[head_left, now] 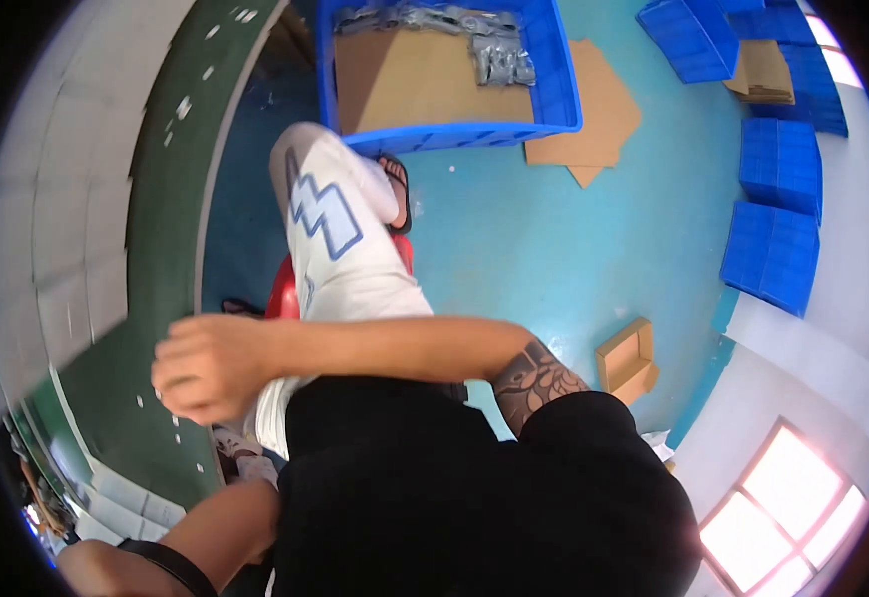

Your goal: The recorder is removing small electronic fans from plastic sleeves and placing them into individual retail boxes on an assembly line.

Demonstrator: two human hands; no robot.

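My right arm crosses in front of my body to the left. My right hand [211, 368], its fingers curled and closed, is over the edge of the dark green table [161, 274]. Whatever those fingers hold, if anything, cannot be made out. At the lower left rim my left hand [96, 567] shows only in part, past a black wristband [171, 565]; its fingers are hidden. Small white scraps [184, 106] are scattered on the green surface. Pale stacked boxes [66, 229] line the table's left side.
A large blue crate [454, 132] holds a cardboard sheet and several plastic-wrapped grey items [499, 62]. Flat cardboard [594, 109] lies on the floor beside it. Blue bins [773, 254] stand along the right wall, with an open cardboard box [628, 360] nearer. A red stool [285, 294] is under me.
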